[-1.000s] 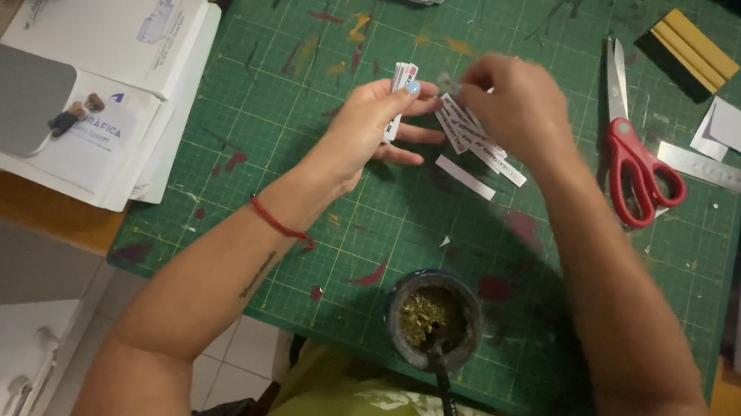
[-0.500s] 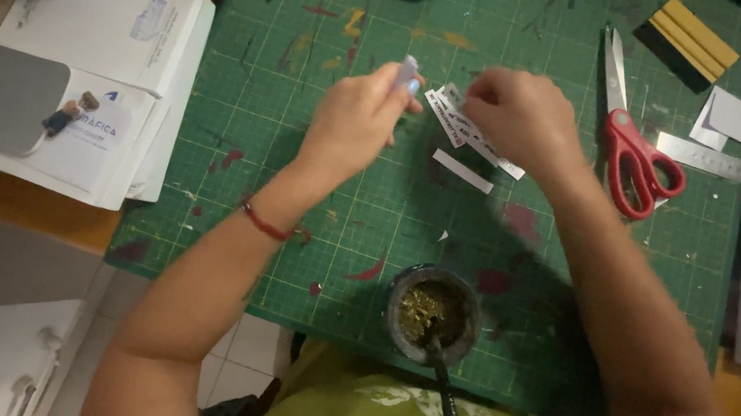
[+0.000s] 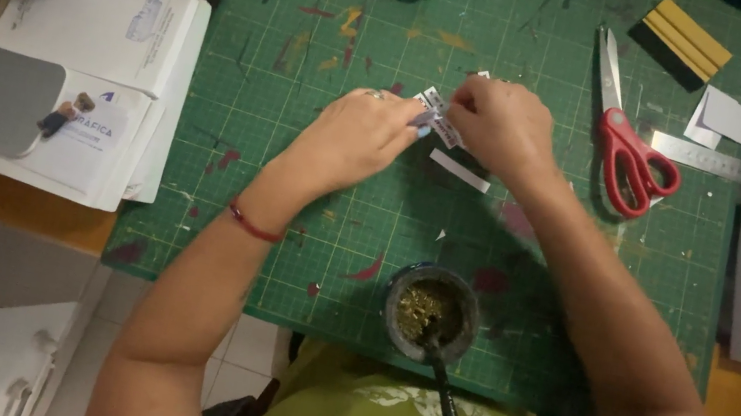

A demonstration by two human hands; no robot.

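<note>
A small printed strip (image 3: 435,116) is pinched between the left hand (image 3: 365,134) and right hand (image 3: 497,124); peeling it needs a fine fingertip grip.

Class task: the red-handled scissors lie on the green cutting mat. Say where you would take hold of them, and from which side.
Grip the scissors by the red loop handles, coming from the near side. They lie flat and closed, blades pointing away toward the mat's far edge, handles nearest the right hand, which is busy with a paper strip.

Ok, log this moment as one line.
left hand: pinching paper strip | right hand: pinching same strip | over cutting mat | scissors idle
</note>
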